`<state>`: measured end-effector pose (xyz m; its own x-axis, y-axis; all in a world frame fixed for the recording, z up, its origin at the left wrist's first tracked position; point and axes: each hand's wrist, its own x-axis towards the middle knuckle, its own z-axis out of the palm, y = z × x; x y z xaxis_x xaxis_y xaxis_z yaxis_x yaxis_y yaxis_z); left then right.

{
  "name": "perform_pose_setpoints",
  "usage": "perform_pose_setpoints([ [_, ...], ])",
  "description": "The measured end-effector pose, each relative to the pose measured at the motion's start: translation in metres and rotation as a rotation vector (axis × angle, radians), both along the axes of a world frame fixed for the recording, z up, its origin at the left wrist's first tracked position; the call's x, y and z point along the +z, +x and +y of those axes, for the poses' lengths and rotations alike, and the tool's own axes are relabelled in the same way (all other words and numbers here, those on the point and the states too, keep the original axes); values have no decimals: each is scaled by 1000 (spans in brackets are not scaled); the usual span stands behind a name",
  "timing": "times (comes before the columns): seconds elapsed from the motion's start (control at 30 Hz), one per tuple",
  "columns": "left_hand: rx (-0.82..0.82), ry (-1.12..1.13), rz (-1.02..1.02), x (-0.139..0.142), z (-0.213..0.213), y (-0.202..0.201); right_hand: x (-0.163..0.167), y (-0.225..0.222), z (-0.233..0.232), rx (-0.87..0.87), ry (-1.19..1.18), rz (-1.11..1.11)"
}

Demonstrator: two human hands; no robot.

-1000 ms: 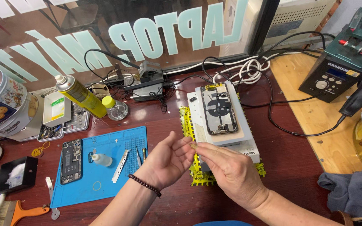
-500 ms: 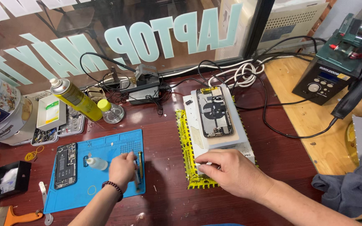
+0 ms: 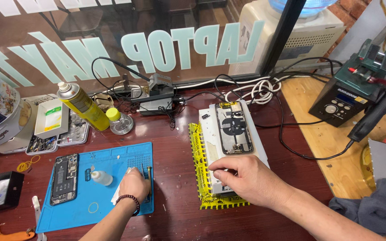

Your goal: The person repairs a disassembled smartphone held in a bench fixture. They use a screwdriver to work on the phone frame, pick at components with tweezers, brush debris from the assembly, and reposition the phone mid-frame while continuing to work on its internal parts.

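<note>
Both forearms are bare, without sleeves; the left hand [image 3: 134,184] wears a dark beaded bracelet [image 3: 127,199] at the wrist.

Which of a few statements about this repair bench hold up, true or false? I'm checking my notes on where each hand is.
1. The left hand rests on the blue mat. True.
2. The right hand holds the yellow spray can. False: it rests on the near end of the white block, and the can stands untouched near the window.
3. An opened phone lies on top of the white block. True.
4. The small clear bottle stands on the wooden bench at the right. False: it is on the blue mat, just left of the left hand.
5. Another opened phone lies at the mat's left edge. True.
</note>
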<state>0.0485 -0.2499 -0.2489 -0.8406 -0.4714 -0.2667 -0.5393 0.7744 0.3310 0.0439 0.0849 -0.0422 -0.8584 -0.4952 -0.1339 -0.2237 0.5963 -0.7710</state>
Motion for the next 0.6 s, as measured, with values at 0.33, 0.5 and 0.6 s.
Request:
perform_pose_setpoints([
  [0.33, 111, 856, 277, 101, 42, -21, 7, -3, -1, -159, -63, -66],
  [0.5, -145, 1285, 396, 168, 103, -30, 15, -7, -16, -172, -215, -3],
  [0.6, -266, 1350, 406, 192, 130, -30, 18, -9, -17, -253, -384, -223],
])
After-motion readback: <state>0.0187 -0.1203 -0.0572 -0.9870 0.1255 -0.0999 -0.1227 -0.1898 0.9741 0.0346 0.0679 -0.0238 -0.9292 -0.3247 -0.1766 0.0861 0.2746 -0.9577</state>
